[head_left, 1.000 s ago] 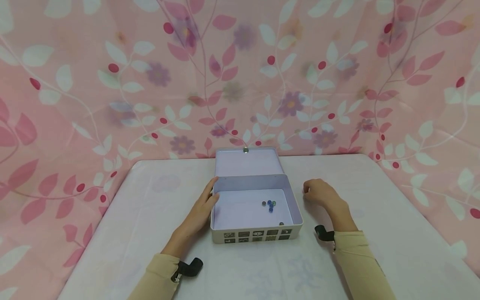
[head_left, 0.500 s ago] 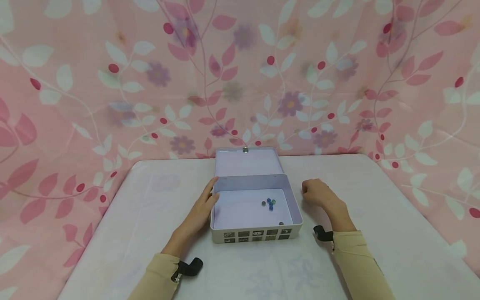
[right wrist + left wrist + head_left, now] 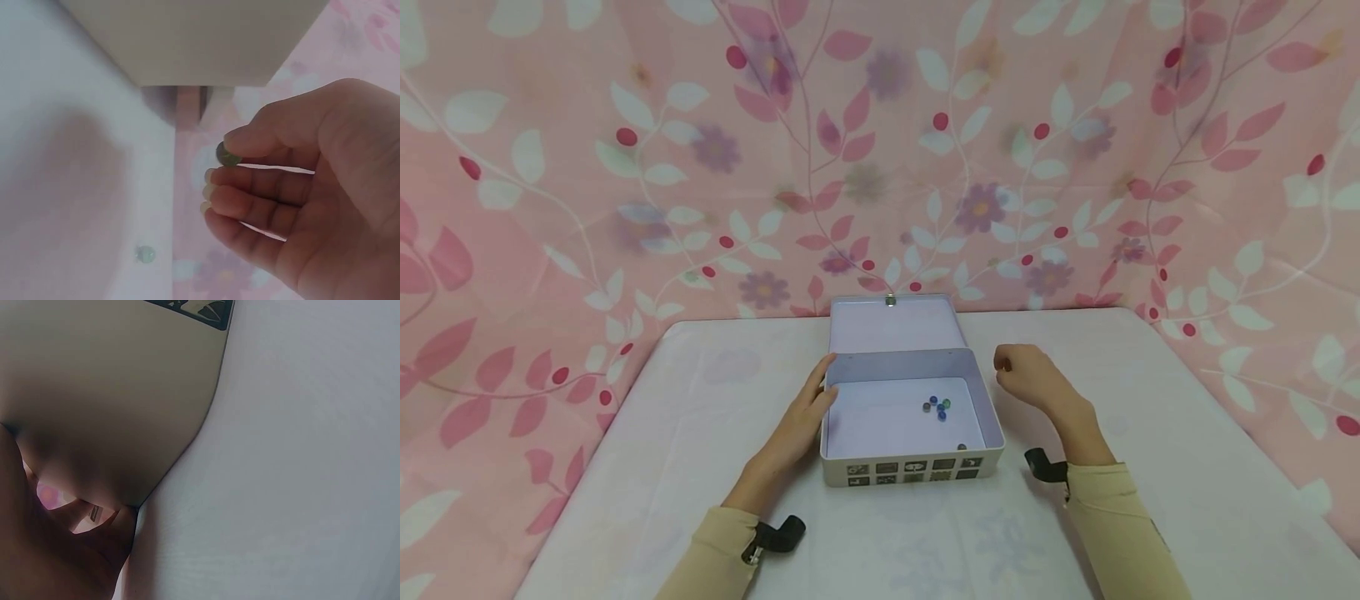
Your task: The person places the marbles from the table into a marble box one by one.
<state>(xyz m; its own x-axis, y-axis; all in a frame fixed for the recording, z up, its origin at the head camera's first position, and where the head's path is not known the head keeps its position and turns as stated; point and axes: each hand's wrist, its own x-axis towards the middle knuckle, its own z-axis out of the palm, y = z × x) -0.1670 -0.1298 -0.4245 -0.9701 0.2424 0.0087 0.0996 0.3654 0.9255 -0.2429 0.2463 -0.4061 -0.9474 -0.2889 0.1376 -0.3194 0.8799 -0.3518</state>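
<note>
An open tin box with pictured squares on its front stands mid-table, its lid tipped back. Several small marbles lie inside, mostly in a loose cluster at the right; a dark one sits by the front wall. My left hand holds the box's left side, thumb at the rim and fingers against the outer wall. Just right of the box hovers my right hand. In the right wrist view its thumb and forefinger pinch a dark green marble; the head view hides that marble.
A pale, clear marble rests on the white tablecloth in the right wrist view. Pink flowered cloth hangs behind the table's far edge. Black camera mounts are strapped at both wrists.
My right hand has lifted slightly and shifted left toward the box. Some blue marbles in the cluster have rolled a little. The left hand and the box hold still.
</note>
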